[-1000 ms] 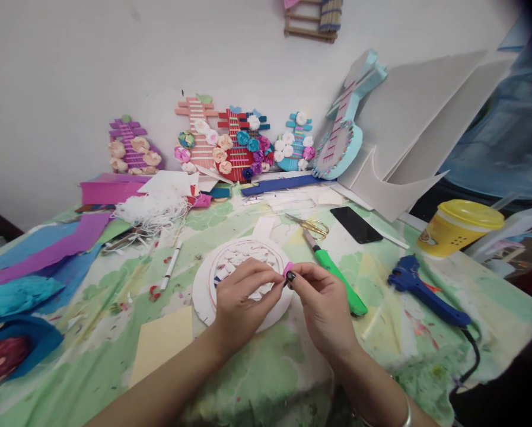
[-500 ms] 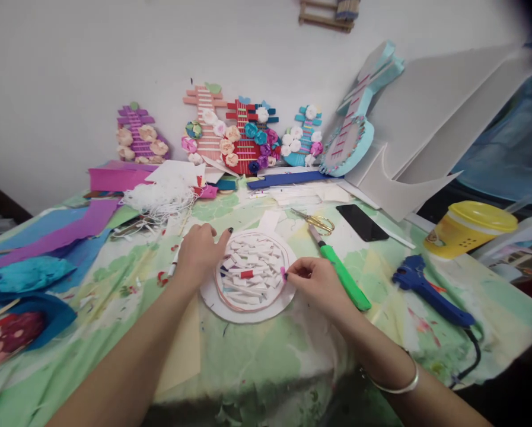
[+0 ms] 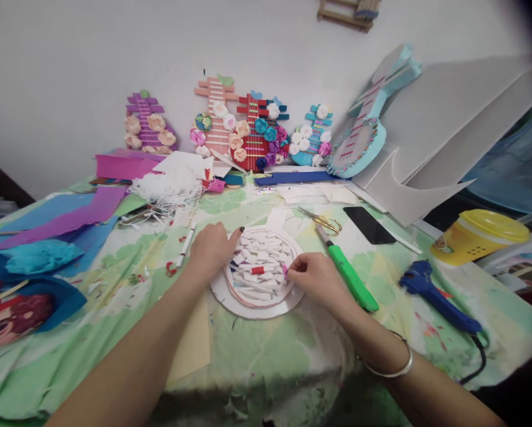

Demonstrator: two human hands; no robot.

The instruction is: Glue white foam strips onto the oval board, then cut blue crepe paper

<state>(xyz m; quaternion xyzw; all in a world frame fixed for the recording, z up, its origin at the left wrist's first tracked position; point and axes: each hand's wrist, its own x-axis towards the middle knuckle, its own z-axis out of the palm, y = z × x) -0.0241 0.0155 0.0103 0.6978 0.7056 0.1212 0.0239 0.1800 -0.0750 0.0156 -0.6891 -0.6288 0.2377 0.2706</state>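
Note:
A round white board (image 3: 230, 302) lies on the cloth, with a raised pale ring (image 3: 248, 302) on it. Many small rolled white paper pieces (image 3: 261, 255) and one red roll (image 3: 257, 270) fill the ring. My left hand (image 3: 212, 249) rests at the board's left side, thumb stretched apart over the ring, its other fingers partly hidden. At the ring's right inner edge, my right hand (image 3: 314, 276) pinches a small pink roll (image 3: 285, 270) between thumb and fingers. Nearby on the right lies a green utility knife (image 3: 352, 279).
Gold-handled scissors (image 3: 330, 222), a black phone (image 3: 369, 225) and a blue glue gun (image 3: 441, 296) lie to the right. A white marker (image 3: 186, 246) is left of the board. White string (image 3: 170, 187) and decorated instrument models (image 3: 252, 133) stand behind.
The view has shifted, so the scene sits further right in the picture. My right hand has moved the pink roll slightly inward, toward the red one. The left hand keeps its place.

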